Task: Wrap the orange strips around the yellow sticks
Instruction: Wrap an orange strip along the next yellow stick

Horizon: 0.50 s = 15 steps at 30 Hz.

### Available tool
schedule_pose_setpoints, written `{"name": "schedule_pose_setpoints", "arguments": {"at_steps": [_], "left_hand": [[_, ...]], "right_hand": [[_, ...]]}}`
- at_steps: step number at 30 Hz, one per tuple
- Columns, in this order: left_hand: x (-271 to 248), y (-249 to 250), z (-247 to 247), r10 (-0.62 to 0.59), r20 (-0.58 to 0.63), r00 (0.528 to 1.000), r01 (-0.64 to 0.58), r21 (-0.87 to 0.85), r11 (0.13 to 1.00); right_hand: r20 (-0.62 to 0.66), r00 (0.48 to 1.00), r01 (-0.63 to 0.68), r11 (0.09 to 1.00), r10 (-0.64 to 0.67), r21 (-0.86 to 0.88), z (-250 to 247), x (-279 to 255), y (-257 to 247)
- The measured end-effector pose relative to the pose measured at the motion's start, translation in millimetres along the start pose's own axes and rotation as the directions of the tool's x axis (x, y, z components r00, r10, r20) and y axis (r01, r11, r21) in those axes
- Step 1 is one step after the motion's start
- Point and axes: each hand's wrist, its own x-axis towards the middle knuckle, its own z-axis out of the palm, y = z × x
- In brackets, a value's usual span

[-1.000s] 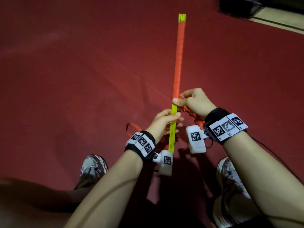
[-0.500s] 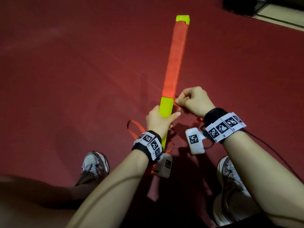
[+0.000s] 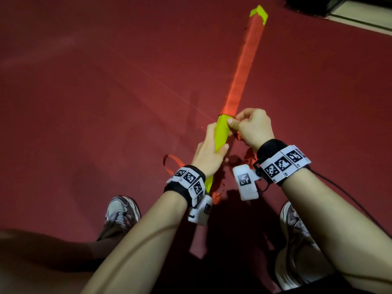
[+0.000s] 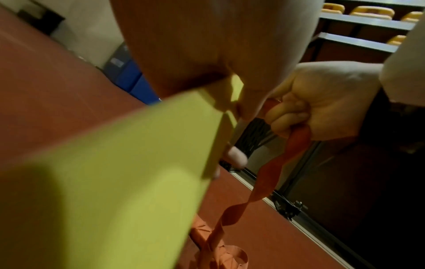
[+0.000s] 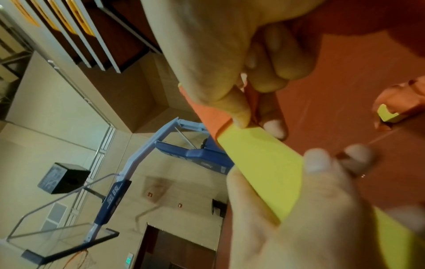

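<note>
A dark red floor [image 3: 84, 102] fills the room under dim light. Beige walls [image 5: 57, 118] rise behind a blue basketball hoop stand [image 5: 142, 160], with tiered seating with yellow seats [image 4: 358, 12] along one side.

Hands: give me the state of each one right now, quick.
Left hand: closed around the bare yellow stick.
Right hand: closed, pinching the orange strip at the edge of the wrapping.

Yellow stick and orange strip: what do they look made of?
Yellow stick: flat-faced bar with sharp square edges, matte; probably foam or plastic, cannot tell which.
Orange strip: thin, limp ribbon, matte; it twists and crumples as it hangs, so likely crepe paper or light fabric.
</note>
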Motion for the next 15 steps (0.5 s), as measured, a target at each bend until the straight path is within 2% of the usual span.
{"name": "schedule_pose_setpoints", "arguments": {"at_steps": [2,6,9,13,15], "left_hand": [[-2.4,-0.7,3.4,-0.01,0.012,1.0,0.012,-0.164,0.986],[2.3,0.3,4.8,0.02,-0.105,0.994,-0.047,-0.263,0.964],[2.9,4.7,4.3,-0.017,-0.098,0.995,-0.019,-0.358,0.934],[-0.5,14.4,7.8,0.005,0.02,1.0,0.003,-0.4,0.916],[-4.1,21.5,15.0,0.017,0.091,0.996,0.022,-0.409,0.912]], "right_hand": [[0.016,1.0,0.01,1.0,-0.01,0.01,-3.4,0.8,-1.1],[0.053,0.998,0.032,0.998,-0.035,0.051,-10.4,2.2,-5.3],[0.075,0.995,0.065,0.997,-0.069,0.052,-15.3,2.8,-6.4],[0.019,0.991,0.135,0.99,-0.134,-0.038,-14.8,5.6,3.6],[0.051,0.991,0.121,0.993,-0.121,0.015,-12.6,7.6,12.6]]}}
